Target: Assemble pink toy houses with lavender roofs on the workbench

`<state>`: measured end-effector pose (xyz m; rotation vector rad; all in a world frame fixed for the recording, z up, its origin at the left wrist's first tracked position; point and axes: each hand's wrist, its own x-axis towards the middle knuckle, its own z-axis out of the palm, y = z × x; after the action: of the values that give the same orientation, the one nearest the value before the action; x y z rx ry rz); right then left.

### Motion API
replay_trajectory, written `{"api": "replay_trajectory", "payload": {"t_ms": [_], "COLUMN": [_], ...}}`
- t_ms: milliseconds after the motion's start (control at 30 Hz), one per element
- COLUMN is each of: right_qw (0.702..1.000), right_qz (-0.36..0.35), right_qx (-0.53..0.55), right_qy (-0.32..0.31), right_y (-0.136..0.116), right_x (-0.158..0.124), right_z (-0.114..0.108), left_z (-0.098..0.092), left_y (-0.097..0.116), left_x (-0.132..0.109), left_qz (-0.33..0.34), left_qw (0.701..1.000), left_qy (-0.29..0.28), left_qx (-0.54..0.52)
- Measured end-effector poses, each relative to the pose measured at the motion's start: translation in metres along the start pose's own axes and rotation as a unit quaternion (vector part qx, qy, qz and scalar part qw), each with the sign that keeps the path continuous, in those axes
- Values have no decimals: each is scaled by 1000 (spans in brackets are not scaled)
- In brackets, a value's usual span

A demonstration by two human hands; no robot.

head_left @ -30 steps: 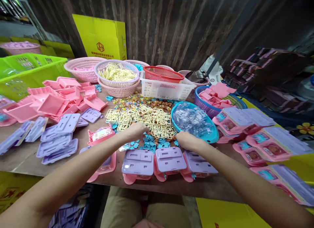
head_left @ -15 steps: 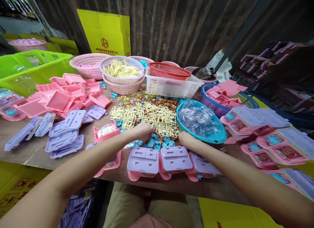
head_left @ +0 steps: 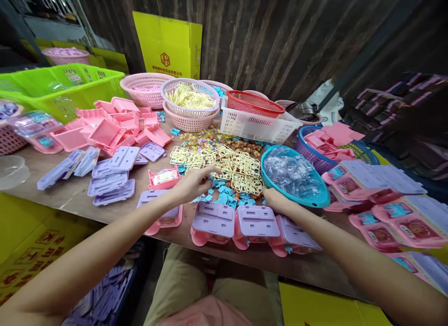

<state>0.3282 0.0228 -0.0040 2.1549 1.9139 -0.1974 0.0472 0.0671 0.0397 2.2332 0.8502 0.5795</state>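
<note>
Hands apart: left hand [head_left: 192, 183] with thumb and finger parted beside blue pieces [head_left: 226, 195], right hand [head_left: 276, 200] curled by teal basin [head_left: 318, 201], can't tell its grip. Cream frames [head_left: 224, 160] just beyond both hands.

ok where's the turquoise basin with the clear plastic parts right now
In the head view, the turquoise basin sits right of centre, between the cream plastic frames and the blue-rimmed basket, just beyond the right hand.
</note>
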Motion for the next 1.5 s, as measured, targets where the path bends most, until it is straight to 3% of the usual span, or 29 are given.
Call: {"api": "replay_trajectory", "payload": {"t_ms": [100, 233, 333, 467, 533, 667, 767, 833, 1000, 1500], "right_qw": [998, 999, 999, 969, 939, 901, 894, 893, 893, 883], "right_qz": [-16, -25, -12, 0, -47, -153, -128, -100, -68, -62], "right_qx": [-17, -11, -7, 105, 226, 358, 344, 332, 314, 270], "right_qy": [-57, -36, 34, 222, 256, 192, 257, 288, 317, 379], "right_y": [-2, -3, -2, -19, -43, -112, -155, -171, -182, -187], "right_x": [-5, -17, -37, -83, -109, -140, -138, -130, -115, -114], "right_z": [-7, -25, -48, -63, -51, 6, 45, 60, 69, 79], "left_z": [7, 22, 31, 43, 50, 59, 58, 55, 51, 50], "left_y": [3, -1, -3, 1, 2, 3, 3, 4, 6, 6], "left_x": [-22, -45, -56, -58, -56, -53, -52, -51, -48, -48], "left_qz": [26, 59, 92, 61, 23, -51, -73, -79, -75, -72], "left_qw": [995, 984, 982, 985, 986, 980, 976, 974, 971, 964], "left_qy": [23, 21, -29, -61, -36, 21, 18, 6, -15, -33], "left_qx": [89, 169, 165, 151, 160, 192, 206, 214, 227, 253]}}
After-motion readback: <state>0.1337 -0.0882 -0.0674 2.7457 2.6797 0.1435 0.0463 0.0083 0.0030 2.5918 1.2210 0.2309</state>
